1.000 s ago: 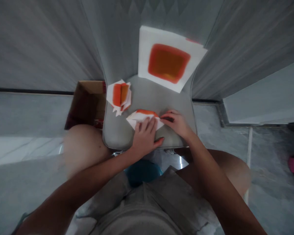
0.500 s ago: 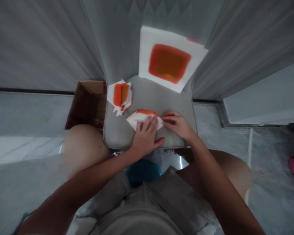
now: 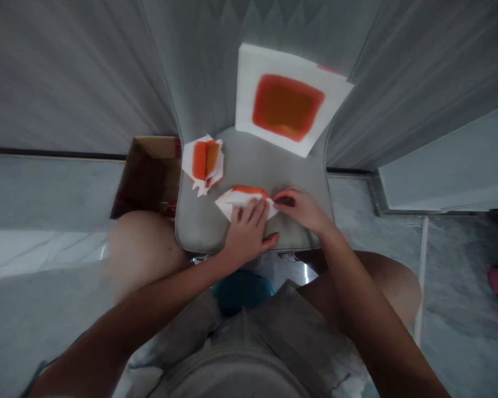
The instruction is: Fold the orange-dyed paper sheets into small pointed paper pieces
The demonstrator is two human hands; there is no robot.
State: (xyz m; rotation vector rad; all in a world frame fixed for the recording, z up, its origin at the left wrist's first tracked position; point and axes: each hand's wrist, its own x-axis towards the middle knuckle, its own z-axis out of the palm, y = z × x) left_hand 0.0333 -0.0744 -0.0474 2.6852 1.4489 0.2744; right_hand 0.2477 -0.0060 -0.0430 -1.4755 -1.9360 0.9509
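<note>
Two bare hands of ours meet over a folded sheet of origami paper, white with an orange strip along its far edge, which lies near the front of a grey upholstered chair seat. Our left hand is flat and open, its fingers slightly spread on the paper and its thumb stretched out to the right over the seat; it grasps nothing. Our right hand is curled, thumb and forefinger tips close together at the paper's right corner; we cannot tell whether they grip it. To the left, near the seat's edge, sits a more fully folded origami piece, white and orange with pointed tips. At the rear, overlapping the backrest, we see white paper with an orange-brown square bordered in red. Left of the chair, an open cardboard box stands on the marbled floor beyond our left knee.
</note>
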